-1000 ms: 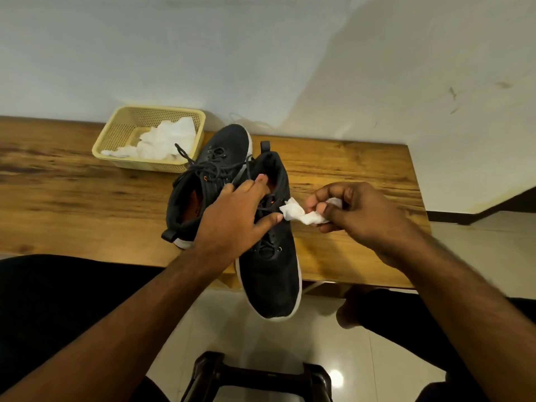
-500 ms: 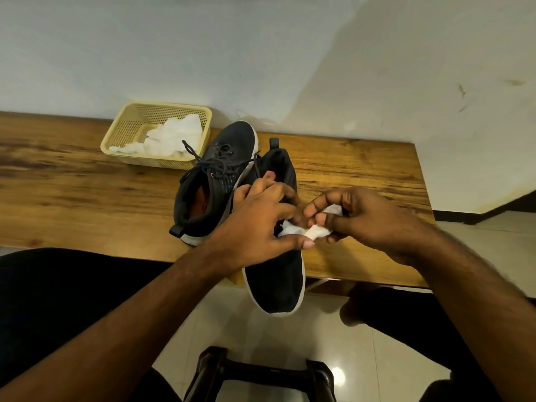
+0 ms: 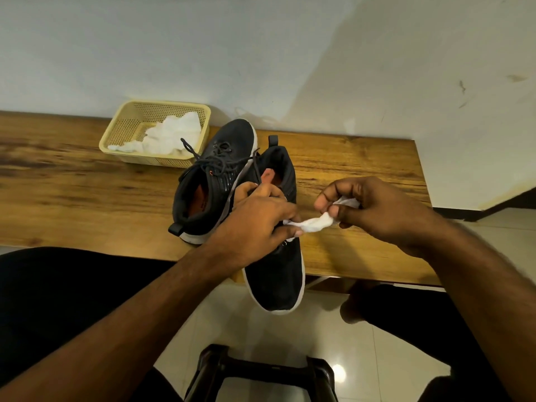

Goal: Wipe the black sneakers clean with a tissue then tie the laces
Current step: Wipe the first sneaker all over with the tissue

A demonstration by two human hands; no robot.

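Two black sneakers with white soles sit on the wooden bench (image 3: 362,169). The left sneaker (image 3: 214,181) lies on the bench, toe toward the wall, laces loose. The right sneaker (image 3: 275,274) points toward me, its toe hanging over the bench's front edge. My left hand (image 3: 258,224) lies over the middle of that sneaker, and its fingertips pinch one end of a crumpled white tissue (image 3: 314,223). My right hand (image 3: 374,210), just right of the shoe, pinches the other end, so the tissue stretches between both hands.
A cream plastic basket (image 3: 121,126) holding more white tissues stands at the back of the bench against the wall, left of the sneakers. A dark stool (image 3: 261,369) stands on the tiled floor below. My dark-clothed knees flank it.
My left hand has moved from resting on the sneaker to pinching the tissue's free end. The right hand has drawn a little to the right, pulling the tissue out between the hands.
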